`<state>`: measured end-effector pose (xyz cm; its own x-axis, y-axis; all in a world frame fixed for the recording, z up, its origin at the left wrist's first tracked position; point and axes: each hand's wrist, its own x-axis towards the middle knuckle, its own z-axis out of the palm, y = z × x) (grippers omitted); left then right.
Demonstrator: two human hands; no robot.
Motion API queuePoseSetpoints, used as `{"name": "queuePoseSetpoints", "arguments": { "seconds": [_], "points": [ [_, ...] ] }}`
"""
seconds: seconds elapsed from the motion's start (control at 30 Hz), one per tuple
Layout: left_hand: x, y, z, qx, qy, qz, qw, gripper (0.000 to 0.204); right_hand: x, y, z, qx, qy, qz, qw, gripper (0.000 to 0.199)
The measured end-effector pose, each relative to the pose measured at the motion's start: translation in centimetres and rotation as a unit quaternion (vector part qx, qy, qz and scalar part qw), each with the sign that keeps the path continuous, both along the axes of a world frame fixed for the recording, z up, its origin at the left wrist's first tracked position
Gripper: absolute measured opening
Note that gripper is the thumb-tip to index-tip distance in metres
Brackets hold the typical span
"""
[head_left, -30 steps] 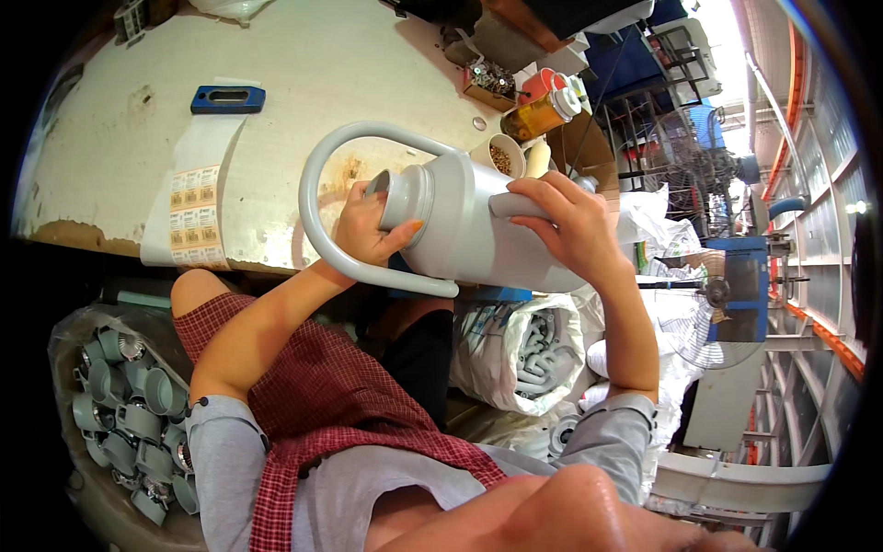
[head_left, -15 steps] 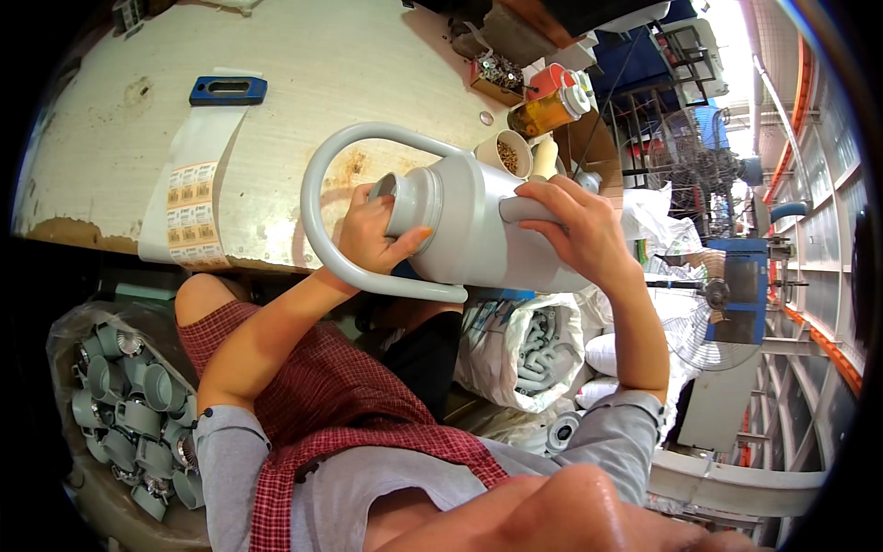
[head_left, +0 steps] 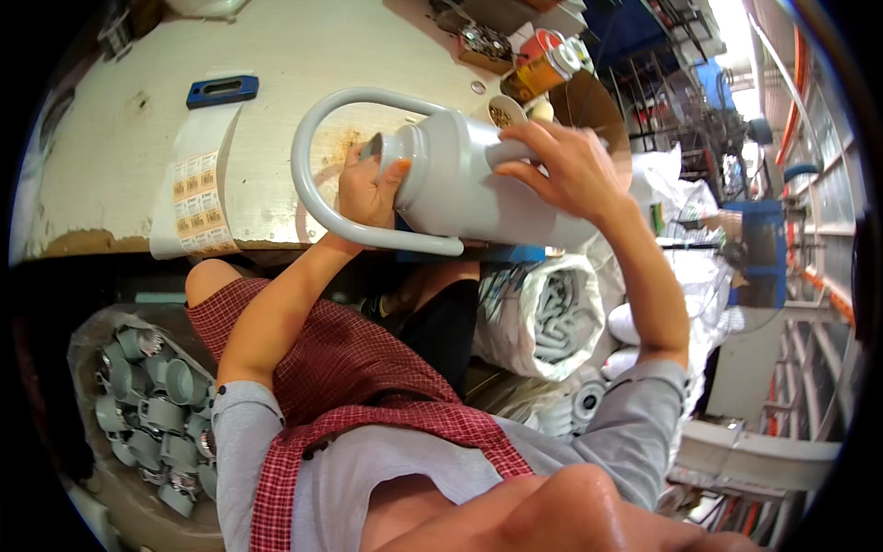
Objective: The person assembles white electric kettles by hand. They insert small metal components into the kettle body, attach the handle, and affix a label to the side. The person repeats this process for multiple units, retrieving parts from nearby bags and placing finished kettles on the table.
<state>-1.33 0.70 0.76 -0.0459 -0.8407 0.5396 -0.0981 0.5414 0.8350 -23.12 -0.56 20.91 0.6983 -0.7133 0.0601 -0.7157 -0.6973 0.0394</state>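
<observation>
A large grey vacuum jug (head_left: 460,179) lies on its side over the table's near edge, its mouth pointing left. From its shoulder a big looped carrying handle (head_left: 303,166) curves out around my left wrist. My left hand (head_left: 368,195) is closed on the jug's rim at the mouth, thumb outside against the neck; the other fingertips are partly hidden. On the jug's side, my right hand (head_left: 572,167) grips a short grey grip handle (head_left: 515,154), fingers over it and thumb below. The jug's base is partly hidden behind my right wrist.
A sheet of labels (head_left: 200,207) and a blue tool (head_left: 223,91) lie left on the table (head_left: 294,55). A cup of small brass-coloured parts (head_left: 505,111) stands behind the jug. Below are a bag of grey cup-shaped parts (head_left: 161,414) and a white sack of grey handles (head_left: 559,313).
The jug and both hands sit slightly higher and further left in view, partly because the view has shifted. My right hand now lies more over the grip handle; my left stays at the mouth.
</observation>
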Motion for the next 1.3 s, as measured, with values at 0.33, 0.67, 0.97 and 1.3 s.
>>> {"name": "queuePoseSetpoints", "arguments": {
  "seconds": [0.33,0.67,0.97,1.3],
  "points": [
    [4.7,1.6,-2.0,0.201,0.288,0.197,0.915,0.038,1.8,-4.6,0.0,-0.290,-0.146,0.295,0.899,0.030],
    [22.9,13.1,2.4,0.219,0.209,0.323,0.897,0.056,-15.1,5.5,-20.6,0.057,-0.243,-0.190,0.950,0.018],
    [21.3,13.4,0.0,0.265,0.243,0.392,0.847,0.060,-13.3,6.2,-19.2,0.096,-0.092,-0.355,0.925,0.013],
    [22.2,12.8,-0.3,0.246,0.283,0.364,0.853,0.063,-1.3,3.7,-9.2,0.069,-0.542,-0.130,0.828,0.005]
  ]
}}
